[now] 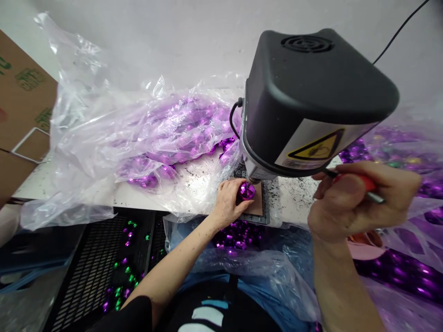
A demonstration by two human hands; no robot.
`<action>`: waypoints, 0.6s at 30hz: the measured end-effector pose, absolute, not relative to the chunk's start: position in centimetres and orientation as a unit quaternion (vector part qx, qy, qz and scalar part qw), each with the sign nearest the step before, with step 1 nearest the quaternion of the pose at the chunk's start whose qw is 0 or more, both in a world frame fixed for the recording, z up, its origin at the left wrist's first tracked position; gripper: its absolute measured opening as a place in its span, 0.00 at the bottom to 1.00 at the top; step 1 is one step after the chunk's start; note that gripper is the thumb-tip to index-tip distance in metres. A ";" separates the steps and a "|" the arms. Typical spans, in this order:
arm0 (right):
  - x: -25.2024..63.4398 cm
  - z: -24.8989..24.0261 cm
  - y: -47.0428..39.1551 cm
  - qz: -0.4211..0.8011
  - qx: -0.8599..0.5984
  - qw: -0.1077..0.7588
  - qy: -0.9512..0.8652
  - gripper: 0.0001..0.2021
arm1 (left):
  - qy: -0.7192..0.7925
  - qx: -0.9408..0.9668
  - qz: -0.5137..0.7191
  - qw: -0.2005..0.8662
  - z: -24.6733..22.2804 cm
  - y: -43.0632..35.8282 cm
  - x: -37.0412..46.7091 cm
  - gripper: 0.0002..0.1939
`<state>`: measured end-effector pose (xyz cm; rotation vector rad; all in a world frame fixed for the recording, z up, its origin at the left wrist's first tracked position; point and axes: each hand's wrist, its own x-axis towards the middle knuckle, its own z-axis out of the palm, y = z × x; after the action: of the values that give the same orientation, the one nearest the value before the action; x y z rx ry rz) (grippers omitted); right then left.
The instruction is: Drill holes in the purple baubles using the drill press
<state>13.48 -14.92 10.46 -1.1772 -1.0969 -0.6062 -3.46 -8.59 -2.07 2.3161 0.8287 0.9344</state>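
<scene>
My left hand (228, 199) is closed around a shiny faceted purple ball (247, 190). It holds the ball on a brown board (256, 203), right under the spindle of a black drill press (311, 92). On the machine's right side, my right hand (356, 198) grips the feed lever (368, 183), which has a red grip and a metal end. The drill's tip is hidden, so I cannot tell whether it touches the ball. More purple balls (238, 236) lie in clear plastic below the table edge, close to my lap.
Clear plastic bags of purple balls (180, 120) lie at the back left, with others (398, 152) at the right. A cardboard box (24, 106) stands far left. Dark shavings litter the white table (290, 198). A black crate (100, 258) holds green and purple beads.
</scene>
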 end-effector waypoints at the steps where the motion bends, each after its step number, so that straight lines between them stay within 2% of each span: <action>1: 13.4 9.9 -15.3 -0.264 -0.525 0.645 -0.488 0.14 | 0.304 0.851 0.345 0.252 -2.1 -8.6 -3.4 0.25; 9: 13.4 8.8 -16.3 -0.283 -0.499 0.585 -0.574 0.03 | 0.309 0.850 0.349 0.247 -2.1 -8.7 -3.4 0.24; 18: 12.8 7.2 -15.9 -0.249 -0.466 0.642 -0.556 0.05 | 0.303 0.848 0.360 0.245 -2.3 -8.7 -3.4 0.25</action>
<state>12.82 -15.86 7.18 -1.0619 -1.2664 -0.5673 -3.38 -8.65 -2.26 2.3135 0.8281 0.9819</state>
